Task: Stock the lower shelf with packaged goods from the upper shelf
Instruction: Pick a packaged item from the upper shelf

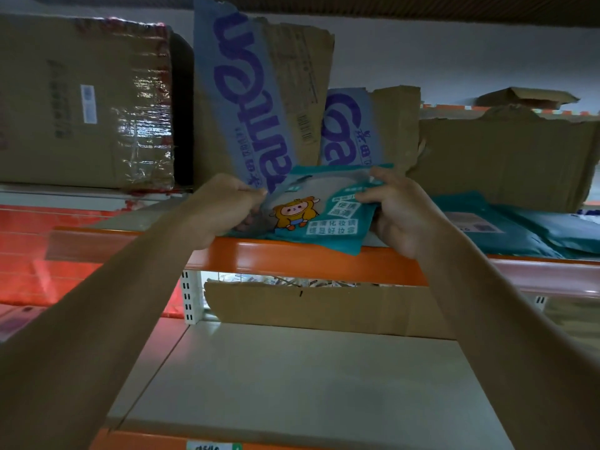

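**Teal packet still on the upper shelf, transfer not started for this one**

Progress: looks early. No teal packets show on the lower shelf [308, 378]; its pale board carries only a flat brown cardboard box [324, 310] at the back. Pick in hand, carry-down and placement all left.

Hands:
- left hand [224, 209]: fingers curled round the left edge of the teal packet [324, 219], gripping it.
- right hand [402, 212]: thumb on top, fingers under the right edge, pinching the packet near its upper corner.
- Neither hand is loose; both are closed on the same item.

Packet: cartoon print and a clear window, sitting at the front lip of the upper shelf, overhanging the orange beam [292, 261]. Far edge is tilted up, near edge is down on the shelf. Could be a thin stack rather than one piece; can't tell the count.

Around it:
- more teal packets [506, 228] lie flat on the same shelf to the right, near the right hand. Stock remaining, by my read.
- blue-printed carton [246, 102] stands directly behind the packet, leaning, flaps torn.
- taped brown carton [81, 102] to the far left, torn brown carton [503, 157] behind the spare packets.
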Demonstrator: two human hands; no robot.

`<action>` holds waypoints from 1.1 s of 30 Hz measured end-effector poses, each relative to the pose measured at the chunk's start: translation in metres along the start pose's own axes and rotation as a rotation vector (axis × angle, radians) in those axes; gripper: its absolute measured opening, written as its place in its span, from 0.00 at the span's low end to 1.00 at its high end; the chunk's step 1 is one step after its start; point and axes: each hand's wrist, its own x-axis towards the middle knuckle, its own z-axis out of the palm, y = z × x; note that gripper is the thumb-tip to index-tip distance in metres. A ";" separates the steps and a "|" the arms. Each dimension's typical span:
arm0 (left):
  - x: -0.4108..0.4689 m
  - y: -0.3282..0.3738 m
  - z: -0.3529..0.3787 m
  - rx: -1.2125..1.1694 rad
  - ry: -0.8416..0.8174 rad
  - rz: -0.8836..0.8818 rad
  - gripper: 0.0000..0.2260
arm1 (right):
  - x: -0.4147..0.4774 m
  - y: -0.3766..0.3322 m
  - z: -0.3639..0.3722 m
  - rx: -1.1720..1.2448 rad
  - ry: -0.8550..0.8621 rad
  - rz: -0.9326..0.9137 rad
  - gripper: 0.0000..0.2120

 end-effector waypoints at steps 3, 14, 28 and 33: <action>-0.001 0.002 -0.012 0.008 0.075 0.001 0.09 | -0.006 0.003 0.010 -0.009 -0.006 -0.043 0.20; -0.008 -0.021 -0.060 -0.350 0.045 -0.104 0.06 | -0.028 0.023 0.062 -0.097 0.103 0.009 0.08; -0.060 -0.086 -0.096 -0.326 0.202 0.062 0.11 | -0.053 0.083 0.115 -0.375 0.314 -0.184 0.12; -0.087 -0.121 -0.110 -0.408 0.208 -0.015 0.11 | -0.068 0.110 0.136 -0.399 0.254 -0.158 0.09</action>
